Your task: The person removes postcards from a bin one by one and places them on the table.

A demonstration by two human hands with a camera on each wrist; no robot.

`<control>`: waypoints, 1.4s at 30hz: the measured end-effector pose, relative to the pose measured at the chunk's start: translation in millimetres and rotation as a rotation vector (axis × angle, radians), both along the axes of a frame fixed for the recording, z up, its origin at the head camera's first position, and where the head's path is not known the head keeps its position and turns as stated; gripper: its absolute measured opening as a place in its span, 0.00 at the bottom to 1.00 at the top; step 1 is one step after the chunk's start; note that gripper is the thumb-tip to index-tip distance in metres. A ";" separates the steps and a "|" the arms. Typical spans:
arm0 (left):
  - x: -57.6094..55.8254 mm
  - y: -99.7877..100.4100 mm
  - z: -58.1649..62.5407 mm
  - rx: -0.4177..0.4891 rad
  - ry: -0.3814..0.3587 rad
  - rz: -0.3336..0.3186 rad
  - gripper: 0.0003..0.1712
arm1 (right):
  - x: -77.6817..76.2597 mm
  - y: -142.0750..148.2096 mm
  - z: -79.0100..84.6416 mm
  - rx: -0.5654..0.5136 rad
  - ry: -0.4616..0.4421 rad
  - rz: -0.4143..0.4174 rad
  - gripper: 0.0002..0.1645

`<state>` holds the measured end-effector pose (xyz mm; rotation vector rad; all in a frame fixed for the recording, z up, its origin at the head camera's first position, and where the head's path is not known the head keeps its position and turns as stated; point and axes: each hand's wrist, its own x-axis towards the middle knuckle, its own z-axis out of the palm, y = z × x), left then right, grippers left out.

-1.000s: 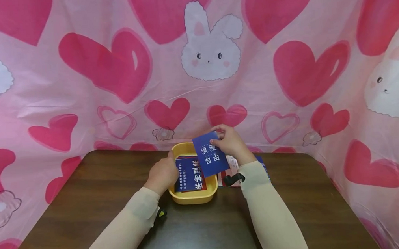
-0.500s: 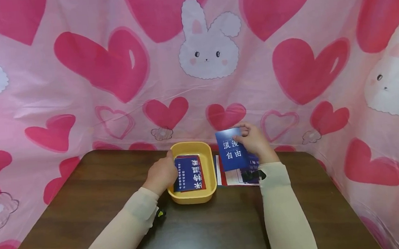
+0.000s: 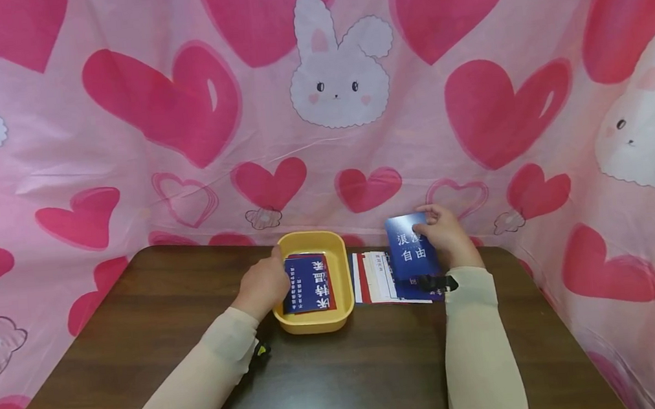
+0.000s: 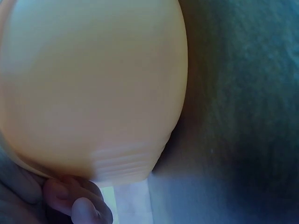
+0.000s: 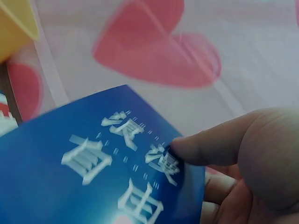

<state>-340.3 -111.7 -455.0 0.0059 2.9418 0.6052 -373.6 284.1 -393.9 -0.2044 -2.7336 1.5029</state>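
Note:
My right hand (image 3: pixel 450 238) pinches a blue card (image 3: pixel 408 241) with white characters by its upper right corner. In the right wrist view the thumb lies on the card's printed face. The card is above the right end of a fanned row of cards (image 3: pixel 373 278), covering part of it. To the left stands a yellow plastic basin (image 3: pixel 315 326), and my left hand (image 3: pixel 261 287) grips its left side. Inside the basin lies a small stack of blue and red cards (image 3: pixel 305 284). In the left wrist view the basin's outside (image 4: pixel 98 84) fills much of the picture, fingers curled at its edge.
Both hands work on a dark brown wooden table (image 3: pixel 343 385), close to its far edge. Behind it hangs a pink cloth (image 3: pixel 274 125) printed with hearts and rabbits. Black straps (image 3: pixel 436 282) circle the wrists.
My right hand has carried the blue card rightward, from beside the basin to over the fanned row, uncovering the row's left part. My left hand keeps its hold on the basin.

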 end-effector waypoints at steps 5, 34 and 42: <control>-1.3 -0.6 -0.5 0.004 -0.013 0.000 0.45 | -1.5 17.9 -15.2 -0.046 -0.035 -0.019 0.37; 1.0 -0.8 -0.5 0.016 -0.007 -0.005 0.46 | -10.3 47.2 -72.7 0.161 -0.272 -0.001 0.31; 0.9 -1.0 -0.9 0.043 -0.021 -0.003 0.50 | -14.6 42.2 -74.1 0.287 -0.225 0.009 0.31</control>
